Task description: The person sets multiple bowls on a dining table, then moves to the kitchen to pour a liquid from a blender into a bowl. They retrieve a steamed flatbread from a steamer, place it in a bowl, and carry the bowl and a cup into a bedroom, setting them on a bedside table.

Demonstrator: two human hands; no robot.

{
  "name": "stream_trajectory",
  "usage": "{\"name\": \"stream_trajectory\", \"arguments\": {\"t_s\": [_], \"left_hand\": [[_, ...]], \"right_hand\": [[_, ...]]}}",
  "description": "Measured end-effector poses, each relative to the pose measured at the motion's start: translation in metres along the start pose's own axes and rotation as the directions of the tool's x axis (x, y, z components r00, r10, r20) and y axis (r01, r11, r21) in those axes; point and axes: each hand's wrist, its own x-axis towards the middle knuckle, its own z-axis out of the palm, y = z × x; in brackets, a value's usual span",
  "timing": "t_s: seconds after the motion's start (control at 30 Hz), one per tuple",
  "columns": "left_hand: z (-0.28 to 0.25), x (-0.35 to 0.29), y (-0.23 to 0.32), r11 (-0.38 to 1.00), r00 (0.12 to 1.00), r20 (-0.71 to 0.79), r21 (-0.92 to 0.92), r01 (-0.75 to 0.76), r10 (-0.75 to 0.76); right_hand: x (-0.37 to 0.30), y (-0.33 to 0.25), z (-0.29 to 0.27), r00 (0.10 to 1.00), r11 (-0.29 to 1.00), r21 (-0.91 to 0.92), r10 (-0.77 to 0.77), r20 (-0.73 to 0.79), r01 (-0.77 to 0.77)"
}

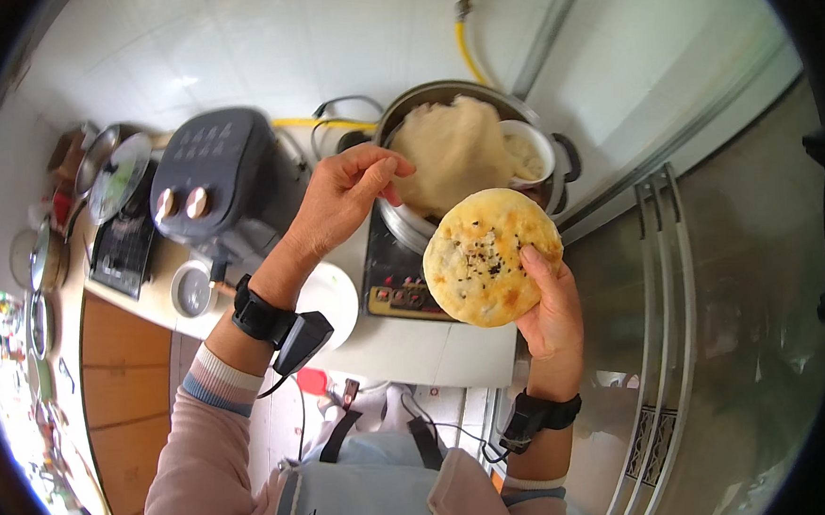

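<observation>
Golden and pale cream, a round flatbread (488,253) flecked with dark seeds is gripped at its lower right edge by the right hand (556,317), thumb pressed on the seeded face and the other fingers hidden behind. It is held up in front of the near rim of a wide metal pot (418,93) – seeded side toward the viewer. The left hand (344,194) is loosely curled rather than clenched, nothing showing in it, over the pot's left edge. Inside the pot, a rumpled beige cloth (452,156) lies beside a white bowl (547,150) with pale food in it.

Beneath the pot sits a black electric cooktop (404,298), its control panel facing the person. A white plate (335,309) rests left of the cooktop, partly hidden by the left forearm – and farther left stands a dark grey air fryer (214,170) with two knobs.
</observation>
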Motion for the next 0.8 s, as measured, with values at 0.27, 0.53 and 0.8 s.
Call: {"name": "stream_trajectory", "arguments": {"t_s": [0.27, 0.53, 0.8], "left_hand": [[-0.064, -0.159, -0.068, 0.908, 0.9, -0.271, -0.342, 0.242, -0.342], [-0.124, -0.309, -0.11, 0.766, 0.676, -0.375, -0.423, 0.485, -0.635], [-0.193, -0.356, -0.123, 0.81, 0.63, -0.51, -0.374, 0.451, -0.586]], "right_hand": [[-0.002, 0.151, 0.03, 0.939, 0.938, -0.098, 0.339, 0.059, -0.332], [0.045, 0.31, 0.031, 0.899, 0.881, -0.176, 0.43, -0.087, -0.439], [0.046, 0.306, 0.041, 0.994, 0.056, -0.997, 0.099, 0.055, 0.05]]}}
